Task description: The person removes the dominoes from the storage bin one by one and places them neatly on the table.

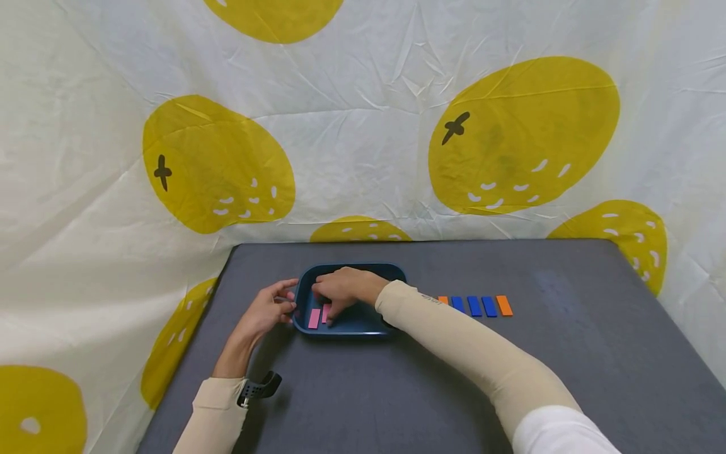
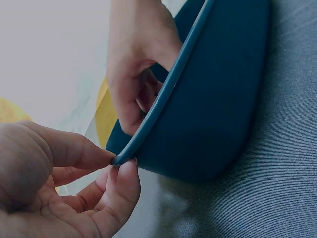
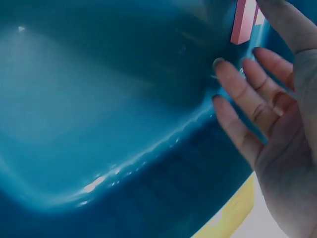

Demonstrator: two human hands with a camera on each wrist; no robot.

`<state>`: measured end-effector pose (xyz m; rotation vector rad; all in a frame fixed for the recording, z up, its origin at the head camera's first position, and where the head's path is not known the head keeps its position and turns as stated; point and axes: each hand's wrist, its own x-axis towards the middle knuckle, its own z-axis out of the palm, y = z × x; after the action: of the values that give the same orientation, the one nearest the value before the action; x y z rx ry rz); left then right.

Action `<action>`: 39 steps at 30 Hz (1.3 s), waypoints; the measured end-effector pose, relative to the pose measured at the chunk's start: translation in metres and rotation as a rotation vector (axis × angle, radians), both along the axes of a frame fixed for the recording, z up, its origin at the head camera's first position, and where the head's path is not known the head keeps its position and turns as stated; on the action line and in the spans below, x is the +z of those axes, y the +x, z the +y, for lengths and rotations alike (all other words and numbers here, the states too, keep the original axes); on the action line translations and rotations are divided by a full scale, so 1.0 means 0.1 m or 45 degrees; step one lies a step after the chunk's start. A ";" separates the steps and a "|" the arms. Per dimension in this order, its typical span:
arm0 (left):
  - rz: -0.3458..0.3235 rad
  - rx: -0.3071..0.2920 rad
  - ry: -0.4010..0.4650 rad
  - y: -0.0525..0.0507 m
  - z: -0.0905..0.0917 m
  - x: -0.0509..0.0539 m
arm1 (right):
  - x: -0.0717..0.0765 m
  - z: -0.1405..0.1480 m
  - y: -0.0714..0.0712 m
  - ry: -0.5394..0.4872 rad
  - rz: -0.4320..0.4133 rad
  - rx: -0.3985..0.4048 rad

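Observation:
A dark blue tray stands on the grey table. My left hand is at its left end; in the left wrist view the thumb and fingertips pinch the rim. Reaching in from above, my right hand is inside the tray at its left part. In the right wrist view its fingers are spread and loosely bent, apart from the pink block, while the thumb is close to that block. Another pink block lies to its left on the tray floor.
Right of the tray is a row of small flat blocks: an orange block partly behind the right sleeve, several blue blocks and an orange block at the end. A patterned white cloth hangs behind the table.

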<state>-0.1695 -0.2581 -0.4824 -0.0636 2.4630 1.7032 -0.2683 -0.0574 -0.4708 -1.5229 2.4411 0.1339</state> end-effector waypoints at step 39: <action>0.004 -0.006 -0.013 -0.01 0.00 0.04 | 0.26 0.24 0.03 -0.026 -0.155 -0.017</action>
<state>-0.1706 -0.2586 -0.4789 -0.0563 2.4720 1.6903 -0.2652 -0.0333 -0.4452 -1.4778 2.3638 0.0135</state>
